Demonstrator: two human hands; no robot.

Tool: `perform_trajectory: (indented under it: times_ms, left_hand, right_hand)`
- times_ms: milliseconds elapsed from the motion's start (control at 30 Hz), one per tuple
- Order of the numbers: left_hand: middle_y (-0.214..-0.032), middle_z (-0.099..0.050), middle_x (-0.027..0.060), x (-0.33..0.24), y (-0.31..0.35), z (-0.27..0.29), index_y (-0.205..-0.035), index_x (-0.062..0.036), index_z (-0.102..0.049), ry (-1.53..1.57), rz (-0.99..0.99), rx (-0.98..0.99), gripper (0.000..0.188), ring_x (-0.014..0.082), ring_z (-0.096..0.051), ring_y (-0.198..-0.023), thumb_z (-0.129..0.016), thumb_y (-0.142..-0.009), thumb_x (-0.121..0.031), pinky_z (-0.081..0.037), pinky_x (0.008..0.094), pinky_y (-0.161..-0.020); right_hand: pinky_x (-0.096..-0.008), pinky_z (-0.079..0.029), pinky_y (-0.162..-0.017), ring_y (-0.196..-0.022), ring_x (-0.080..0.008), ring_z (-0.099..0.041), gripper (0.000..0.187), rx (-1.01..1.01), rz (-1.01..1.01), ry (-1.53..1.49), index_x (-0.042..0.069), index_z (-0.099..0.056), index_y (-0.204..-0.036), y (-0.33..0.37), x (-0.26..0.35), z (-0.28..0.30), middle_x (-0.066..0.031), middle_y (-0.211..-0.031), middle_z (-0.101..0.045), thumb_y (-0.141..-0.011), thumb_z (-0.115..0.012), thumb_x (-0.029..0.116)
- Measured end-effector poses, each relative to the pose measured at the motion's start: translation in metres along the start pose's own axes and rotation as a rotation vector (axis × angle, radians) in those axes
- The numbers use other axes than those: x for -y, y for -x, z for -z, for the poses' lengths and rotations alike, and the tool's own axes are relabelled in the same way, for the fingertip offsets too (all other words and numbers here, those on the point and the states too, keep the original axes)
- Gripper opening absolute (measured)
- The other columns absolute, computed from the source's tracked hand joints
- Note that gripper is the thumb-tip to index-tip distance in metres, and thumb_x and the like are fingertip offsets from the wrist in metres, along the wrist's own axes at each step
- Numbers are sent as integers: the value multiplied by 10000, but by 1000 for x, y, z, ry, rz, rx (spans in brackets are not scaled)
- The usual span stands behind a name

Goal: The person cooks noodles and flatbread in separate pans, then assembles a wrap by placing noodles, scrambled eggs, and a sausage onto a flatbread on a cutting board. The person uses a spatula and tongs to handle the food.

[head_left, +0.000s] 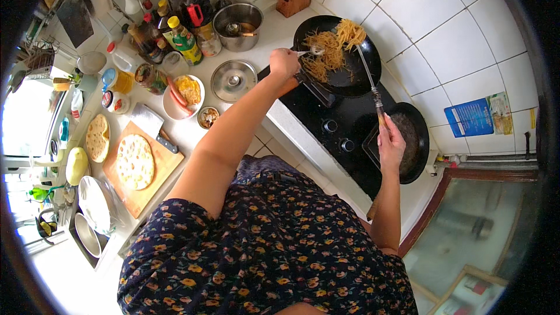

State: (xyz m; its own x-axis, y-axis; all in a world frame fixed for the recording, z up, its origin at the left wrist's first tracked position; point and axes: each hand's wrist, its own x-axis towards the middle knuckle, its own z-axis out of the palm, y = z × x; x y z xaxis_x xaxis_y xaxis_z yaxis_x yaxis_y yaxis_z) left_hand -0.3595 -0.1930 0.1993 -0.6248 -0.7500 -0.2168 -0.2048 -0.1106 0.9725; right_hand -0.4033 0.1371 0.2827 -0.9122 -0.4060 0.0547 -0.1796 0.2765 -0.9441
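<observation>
ahead, yellow strips (pixel 333 58), between the hands (pixel 284 62) (pixel 392 142)

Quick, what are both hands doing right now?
Left hand: closed, holding what looks like a metal spoon over the wok.
Right hand: closed, holding the handle of a long cooking utensil.

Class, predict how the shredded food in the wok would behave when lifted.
The shredded food is probably floppy, since its thin strands bend and tangle. It may shed pieces, as stray strands fringe the pile.
</observation>
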Motion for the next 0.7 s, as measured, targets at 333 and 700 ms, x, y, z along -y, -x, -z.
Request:
perform_trajectory:
  times_ms: [333,700]
  left_hand:
    - [-575,-616,91,12,-9,-4,-688,6,-622,-295,48,47,252,152,-604,-495,-524,-833,-175,-492,291,-481]
    - [-582,-626,97,7,-9,2,-694,26,-619,-260,58,110,271,167,-592,-460,-520,-831,-185,-493,293,-482]
  right_hand:
    - [-162,-331,-474,-552,-31,-404,320,44,-9,142,17,-529,-1183,6,6,4,24,-740,-516,-865,-531,55]
    - [-163,-337,-464,-532,-22,-404,327,68,31,104,32,-538,-1176,3,12,8,39,-685,-506,-852,-549,72]
